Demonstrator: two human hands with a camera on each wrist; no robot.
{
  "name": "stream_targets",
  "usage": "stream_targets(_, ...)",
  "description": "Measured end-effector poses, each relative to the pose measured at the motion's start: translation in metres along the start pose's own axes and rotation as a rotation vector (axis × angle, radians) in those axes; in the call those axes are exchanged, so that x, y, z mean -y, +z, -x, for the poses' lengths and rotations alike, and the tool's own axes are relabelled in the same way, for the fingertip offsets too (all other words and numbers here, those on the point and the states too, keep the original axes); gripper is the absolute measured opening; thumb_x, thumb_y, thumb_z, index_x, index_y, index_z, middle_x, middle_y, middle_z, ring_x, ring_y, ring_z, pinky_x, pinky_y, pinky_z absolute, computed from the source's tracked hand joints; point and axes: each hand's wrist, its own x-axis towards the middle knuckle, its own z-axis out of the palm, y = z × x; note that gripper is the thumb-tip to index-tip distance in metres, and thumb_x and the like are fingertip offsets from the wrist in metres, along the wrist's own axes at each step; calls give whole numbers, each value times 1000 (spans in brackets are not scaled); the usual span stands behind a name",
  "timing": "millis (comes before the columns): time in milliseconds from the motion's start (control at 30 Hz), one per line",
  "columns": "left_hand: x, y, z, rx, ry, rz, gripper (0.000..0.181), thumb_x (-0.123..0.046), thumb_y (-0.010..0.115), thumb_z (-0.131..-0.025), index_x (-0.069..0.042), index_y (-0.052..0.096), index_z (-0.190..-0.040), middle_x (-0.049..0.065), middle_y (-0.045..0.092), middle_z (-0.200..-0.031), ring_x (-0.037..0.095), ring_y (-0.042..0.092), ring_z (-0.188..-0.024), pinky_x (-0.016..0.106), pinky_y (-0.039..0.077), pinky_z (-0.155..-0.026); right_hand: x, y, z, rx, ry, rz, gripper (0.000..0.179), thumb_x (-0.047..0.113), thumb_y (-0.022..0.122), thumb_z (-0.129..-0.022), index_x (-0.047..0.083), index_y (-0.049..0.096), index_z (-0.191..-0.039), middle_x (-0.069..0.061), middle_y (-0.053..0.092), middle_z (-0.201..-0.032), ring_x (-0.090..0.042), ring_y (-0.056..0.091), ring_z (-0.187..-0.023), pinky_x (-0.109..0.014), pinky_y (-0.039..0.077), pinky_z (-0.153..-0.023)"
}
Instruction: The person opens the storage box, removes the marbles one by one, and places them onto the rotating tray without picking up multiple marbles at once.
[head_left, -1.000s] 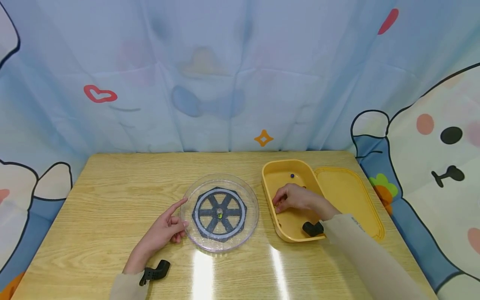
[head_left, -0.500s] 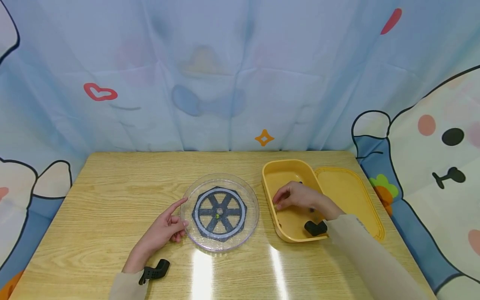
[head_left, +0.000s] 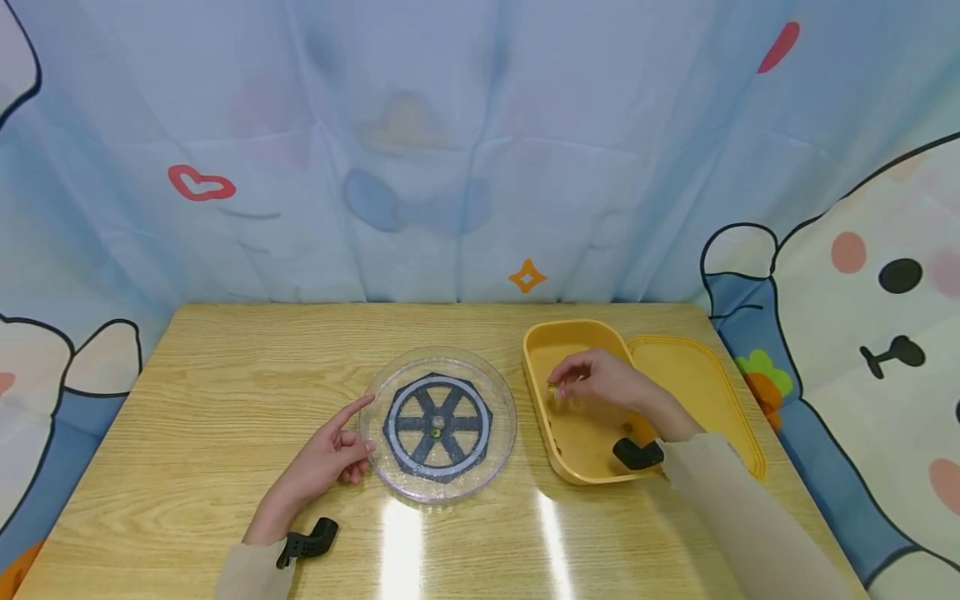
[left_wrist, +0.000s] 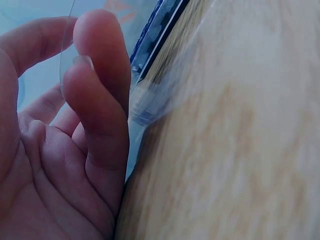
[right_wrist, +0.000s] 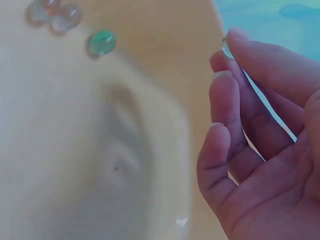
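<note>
My right hand (head_left: 600, 379) is over the yellow box (head_left: 534, 400) and pinches a small glass marble (right_wrist: 227, 48) between thumb and index finger. In the right wrist view, a green marble (right_wrist: 102, 43) and several other marbles lie inside the box. To the left of the box stands a round clear dish (head_left: 501, 450), with a dark six-spoked wheel shape showing at its middle. A green-yellow marble (head_left: 437, 432) sits near the wheel's centre. At the dish's left rim, my left hand (head_left: 322, 454) touches the edge with a straight index finger and the thumb.
A flat yellow lid (head_left: 697, 392) lies on the right of the box, partly behind my right forearm. Beneath everything is a wooden table (head_left: 225, 375). A patterned blue curtain (head_left: 420, 250) hangs along its back and sides.
My right hand rises from the box floor with a marble in its fingertips. The marble in the dish shifts slightly near the centre. My left hand keeps its place at the rim.
</note>
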Motion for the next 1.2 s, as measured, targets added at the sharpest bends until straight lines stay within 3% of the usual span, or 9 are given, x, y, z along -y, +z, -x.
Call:
stream_targets(200, 0, 1, 0, -5, -13, 2, 75, -7, 63, -97, -15, 22, -159, 8, 62, -72, 13, 57, -56, 25, 51, -51, 14, 6, 1, -113, -72, 19, 18, 8, 75, -89, 0, 73, -105, -13, 71, -100, -22, 60, -84, -28, 51, -68)
stream_targets(400, 0, 1, 0, -2, -14, 1, 74, -8, 63, -98, -17, 23, -159, 10, 61, -72, 13, 57, -55, 25, 51, -51, 33, 24, 0, -184, -146, 5, 18, 8, 76, -88, 0, 74, -105, -11, 71, -100, -21, 61, -85, -26, 52, -69)
stream_targets(667, 0, 0, 0, -7, -10, -10, 72, -7, 61, -99, -15, 23, -159, 10, 61, -72, 14, 57, -55, 27, 51, -51, 60, 60, -5, -158, -190, -15, 14, 6, 73, -90, 3, 75, -104, -6, 70, -96, -20, 61, -83, -27, 53, -69)
stream_targets(800, -1, 1, 1, -13, -21, 3, 72, -6, 61, -99, -18, 23, -159, 12, 60, -73, 14, 57, -55, 27, 52, -51, 69, 75, -7, -149, -211, 27, 13, 6, 74, -90, 7, 75, -103, -2, 71, -96, -18, 61, -83, -29, 50, -68)
stream_targets(1200, 0, 2, 1, -16, -26, 4, 72, -9, 62, -99, -20, 24, -159, 13, 60, -73, 15, 57, -56, 28, 52, -51, 69, 111, -12, -146, -221, 36, 14, 10, 76, -89, 8, 75, -103, 0, 69, -95, -16, 60, -81, -29, 49, -66)
